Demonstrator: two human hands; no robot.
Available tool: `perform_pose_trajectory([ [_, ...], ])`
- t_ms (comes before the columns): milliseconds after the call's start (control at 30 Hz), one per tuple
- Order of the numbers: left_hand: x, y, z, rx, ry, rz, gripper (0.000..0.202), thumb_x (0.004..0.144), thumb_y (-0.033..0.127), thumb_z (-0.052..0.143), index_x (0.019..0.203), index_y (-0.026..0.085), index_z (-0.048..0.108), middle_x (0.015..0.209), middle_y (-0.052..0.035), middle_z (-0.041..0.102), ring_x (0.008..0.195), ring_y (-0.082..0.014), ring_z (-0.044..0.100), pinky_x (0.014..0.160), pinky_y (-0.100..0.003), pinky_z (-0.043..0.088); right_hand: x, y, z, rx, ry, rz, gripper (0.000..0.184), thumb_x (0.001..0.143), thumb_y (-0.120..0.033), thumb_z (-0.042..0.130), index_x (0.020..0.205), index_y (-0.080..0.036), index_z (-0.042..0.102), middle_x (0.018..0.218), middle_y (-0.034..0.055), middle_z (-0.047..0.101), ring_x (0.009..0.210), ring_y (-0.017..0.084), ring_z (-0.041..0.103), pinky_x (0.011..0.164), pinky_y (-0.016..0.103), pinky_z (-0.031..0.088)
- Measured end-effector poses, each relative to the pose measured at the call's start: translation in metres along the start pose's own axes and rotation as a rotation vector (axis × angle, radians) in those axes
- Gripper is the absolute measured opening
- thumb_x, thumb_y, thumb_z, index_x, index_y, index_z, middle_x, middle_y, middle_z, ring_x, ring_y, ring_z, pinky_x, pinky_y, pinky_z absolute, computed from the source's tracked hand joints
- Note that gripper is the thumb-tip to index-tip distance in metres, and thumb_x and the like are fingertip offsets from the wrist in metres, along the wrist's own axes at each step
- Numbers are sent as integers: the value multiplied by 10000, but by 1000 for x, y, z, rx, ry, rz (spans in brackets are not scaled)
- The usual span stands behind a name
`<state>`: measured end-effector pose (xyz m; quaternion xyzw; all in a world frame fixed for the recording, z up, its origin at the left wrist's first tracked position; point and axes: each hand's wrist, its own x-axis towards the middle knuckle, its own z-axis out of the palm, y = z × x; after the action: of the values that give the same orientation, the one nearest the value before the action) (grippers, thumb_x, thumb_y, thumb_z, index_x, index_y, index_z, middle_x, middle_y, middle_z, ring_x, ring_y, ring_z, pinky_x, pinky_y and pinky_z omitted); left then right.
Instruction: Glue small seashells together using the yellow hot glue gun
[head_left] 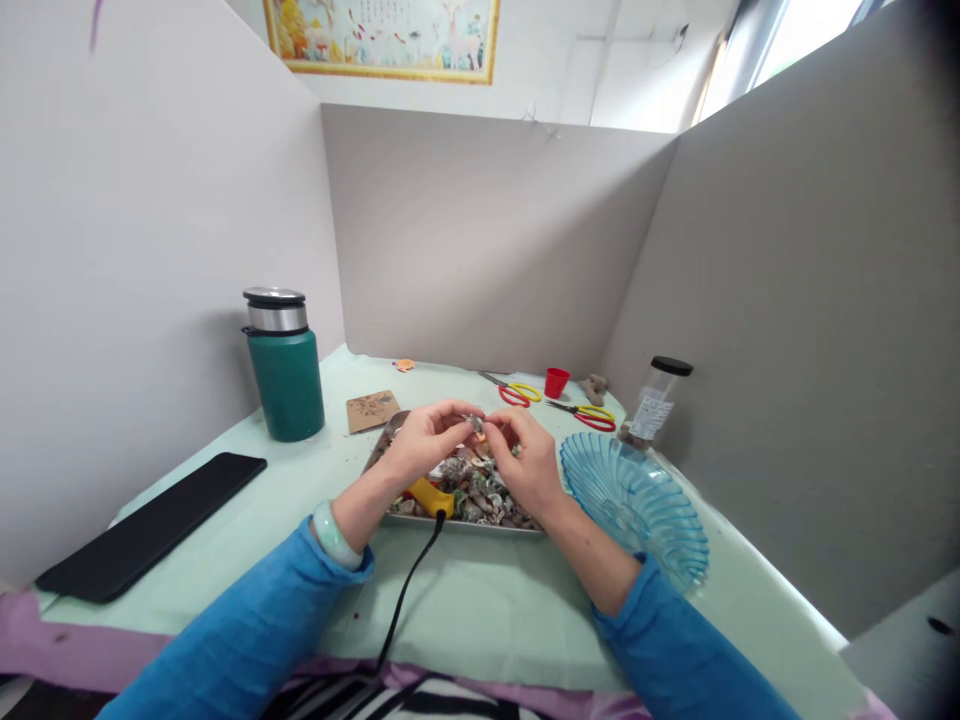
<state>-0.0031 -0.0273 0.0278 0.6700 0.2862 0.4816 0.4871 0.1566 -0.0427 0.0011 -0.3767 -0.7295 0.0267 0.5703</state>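
My left hand (424,440) and my right hand (529,460) meet above a metal tray (450,523) heaped with several small shells. The fingertips of both hands pinch a small grey shell (474,422) between them, held just over the pile. A yellow-handled tool (431,496) with a black cord (405,590) lies in the tray under my left wrist. The cord runs toward me off the table's front edge. I wear blue sleeves and a pale green bangle (334,535) on the left wrist.
A ribbed blue glass dish (637,505) sits right of the tray. A green flask (283,365) and a black phone (150,525) are at left. Two red-and-yellow scissors (517,392), a red cup (556,381), a clear jar (656,400) and a brown card (371,410) lie behind. Grey partitions enclose the table.
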Motion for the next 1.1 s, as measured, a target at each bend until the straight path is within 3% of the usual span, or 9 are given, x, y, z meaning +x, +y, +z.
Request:
perform_pose_trajectory([
  [100, 1, -5, -1, 103, -10, 71, 231, 757, 277, 613, 932, 127, 630, 815, -57, 665, 674, -135, 612, 625, -252, 490, 1, -1, 1, -9, -3, 12, 98, 861, -238, 517, 794, -189, 568, 734, 8, 569, 585, 112, 505, 569, 247, 420],
  [233, 0, -10, -1, 348, 64, 179, 207, 778, 243, 574, 953, 144, 626, 788, -48, 670, 686, -139, 615, 622, -240, 476, 1, -2, 1, -29, -13, 20, 100, 846, -238, 529, 776, -186, 578, 718, 5, 579, 561, 106, 501, 552, 242, 413],
  [500, -4, -6, -2, 624, 112, 334, 147, 781, 178, 537, 901, 152, 620, 765, -34, 667, 691, -129, 612, 655, -237, 462, 0, 2, 3, -26, -50, 68, 121, 846, -247, 527, 810, -178, 619, 752, 18, 615, 574, 110, 512, 570, 239, 417],
  [800, -1, -12, -2, 631, 119, 355, 141, 778, 179, 545, 893, 146, 619, 739, -28, 664, 649, -120, 618, 599, -221, 479, -1, 6, 4, 15, -71, 119, 178, 858, -267, 510, 774, -167, 633, 701, 17, 600, 610, 126, 518, 597, 242, 410],
  [1100, -3, -6, 1, 609, 99, 353, 159, 769, 167, 540, 895, 135, 632, 776, -43, 656, 687, -125, 610, 625, -228, 494, -1, 7, 4, 26, -62, 98, 182, 857, -257, 506, 738, -173, 616, 686, 19, 596, 615, 134, 520, 592, 246, 425],
])
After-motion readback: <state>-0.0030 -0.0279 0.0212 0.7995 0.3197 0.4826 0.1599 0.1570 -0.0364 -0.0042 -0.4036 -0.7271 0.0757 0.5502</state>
